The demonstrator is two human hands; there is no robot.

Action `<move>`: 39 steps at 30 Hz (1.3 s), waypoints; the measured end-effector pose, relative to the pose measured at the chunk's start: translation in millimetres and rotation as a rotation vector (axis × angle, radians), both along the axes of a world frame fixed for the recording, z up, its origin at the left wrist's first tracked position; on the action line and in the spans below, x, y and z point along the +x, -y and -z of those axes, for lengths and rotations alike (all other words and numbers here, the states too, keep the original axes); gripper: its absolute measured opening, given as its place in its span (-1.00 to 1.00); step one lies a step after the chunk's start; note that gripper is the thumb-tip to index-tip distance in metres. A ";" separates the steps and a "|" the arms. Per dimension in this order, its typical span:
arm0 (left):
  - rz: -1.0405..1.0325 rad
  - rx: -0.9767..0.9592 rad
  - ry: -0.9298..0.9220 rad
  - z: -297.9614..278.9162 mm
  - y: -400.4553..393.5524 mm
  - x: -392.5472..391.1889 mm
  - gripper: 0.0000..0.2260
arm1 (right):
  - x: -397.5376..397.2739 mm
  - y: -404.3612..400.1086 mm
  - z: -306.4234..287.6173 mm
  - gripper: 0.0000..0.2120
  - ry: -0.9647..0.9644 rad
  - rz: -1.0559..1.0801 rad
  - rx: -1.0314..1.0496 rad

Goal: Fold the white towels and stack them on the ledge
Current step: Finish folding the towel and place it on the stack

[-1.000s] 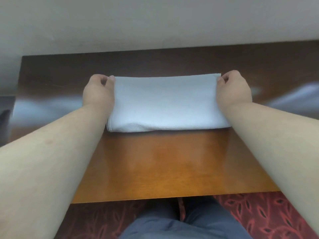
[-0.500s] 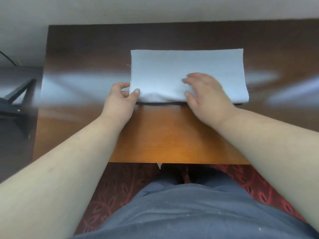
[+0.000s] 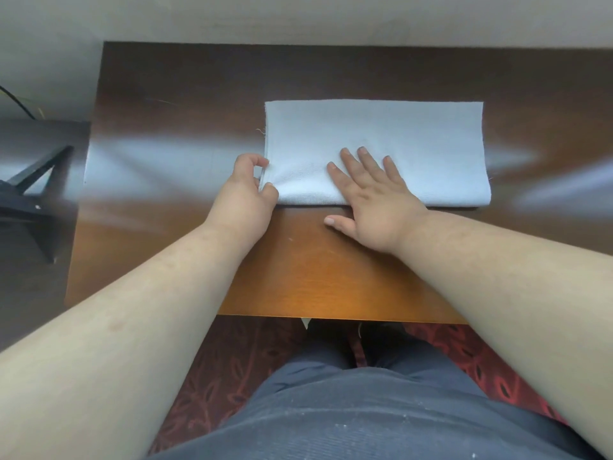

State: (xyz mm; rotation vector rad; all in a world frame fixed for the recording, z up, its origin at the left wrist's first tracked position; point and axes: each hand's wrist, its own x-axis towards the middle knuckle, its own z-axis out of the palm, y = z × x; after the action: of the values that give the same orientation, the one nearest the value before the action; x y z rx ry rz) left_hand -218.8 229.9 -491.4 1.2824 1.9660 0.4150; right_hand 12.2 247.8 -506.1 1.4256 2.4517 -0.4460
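- Towel (image 3: 374, 141) is lying folded into a long rectangle on the tabletop (image 3: 318, 277), toward the far side, right of centre.
- Its near folded edge is being held flat under the right hand (image 3: 371, 190); the fingers are spread straight on the cloth, and the thumb is resting on bare wood just in front of the edge.
- Right grip: released, pressing only, nothing being grasped.
- The towel's near left corner is being pinched by the left hand (image 3: 247, 190), thumb and fingers curled round the layered edge.
- Left grip: grasping the towel corner.
- Step in hand, as judged: the left end is about to be carried over to the right for the next fold, with the right hand acting as anchor.
- To do it well: all layers at the left edge should be caught together, so no inner layer is being left behind.
- The left end should be lifted low and laid square on the right end, edges being matched before any flattening.
- The pressing hand should be kept near the middle, where the crease is being formed, then slid out to smooth.
- Risk, as judged: the towel sliding on the glossy wood if pressure is being eased too soon.
- No ledge or stack is in view.
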 end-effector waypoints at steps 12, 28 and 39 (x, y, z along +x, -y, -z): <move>-0.041 -0.047 -0.080 -0.1 -15.5 1.5 -0.71 | 39.6 5.8 -3.1 -0.33 0.028 -0.017 0.013; 0.470 0.405 -0.415 -2.4 -55.4 80.2 -0.54 | 30.8 -16.9 -14.5 -0.41 -0.353 0.202 0.146; 0.662 0.161 -0.673 18.1 -85.6 72.7 -0.25 | 69.3 -50.3 4.2 -0.25 -0.138 0.383 0.113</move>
State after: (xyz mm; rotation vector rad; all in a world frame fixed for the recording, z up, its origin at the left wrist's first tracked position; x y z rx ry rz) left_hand -146.2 315.5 -509.5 2.2817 1.8638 -0.2273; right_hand 81.5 298.1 -510.3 1.9855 2.3366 -0.5045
